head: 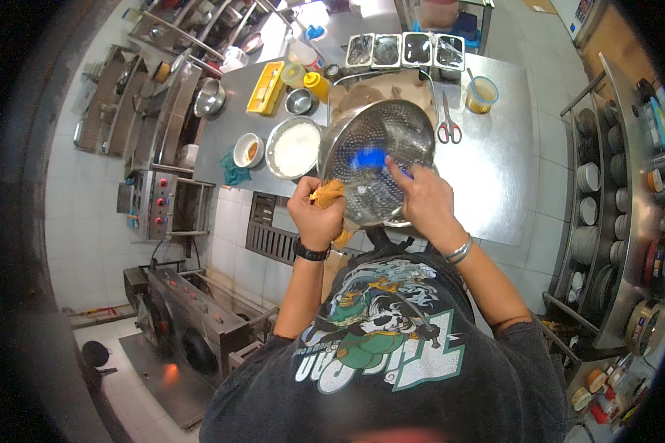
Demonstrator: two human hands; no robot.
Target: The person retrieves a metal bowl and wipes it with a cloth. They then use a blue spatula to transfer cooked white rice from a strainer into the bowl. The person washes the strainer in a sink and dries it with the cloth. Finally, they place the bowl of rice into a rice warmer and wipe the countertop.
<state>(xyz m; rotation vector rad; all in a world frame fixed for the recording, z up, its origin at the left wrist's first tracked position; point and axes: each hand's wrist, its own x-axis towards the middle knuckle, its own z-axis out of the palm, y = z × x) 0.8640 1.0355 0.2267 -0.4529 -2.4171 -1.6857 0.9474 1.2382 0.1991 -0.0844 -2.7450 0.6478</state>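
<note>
A large perforated metal colander (410, 124) is tilted up in front of me over a metal tray lined with brown paper (366, 83). At its left edge, my left hand (317, 213) grips a bunched orange cloth (328, 194). My right hand (429, 199) holds the handle of a blue utensil (369, 159), whose blurred head is inside the colander. A metal bowl of white contents (297, 147) stands to the left, beside a small white bowl with orange-brown residue (249, 150). Red-and-black handled scissors (449, 124) lie right of the tray.
Several metal containers (388, 51) line the table's far side. A yellow bin (265, 87), a yellow squeeze bottle (316, 86) and a small metal bowl (299, 102) stand back left; a lidded tub (481, 95) stands back right. Shelves of stacked plates (587, 243) are at right, a stove (199, 326) lower left.
</note>
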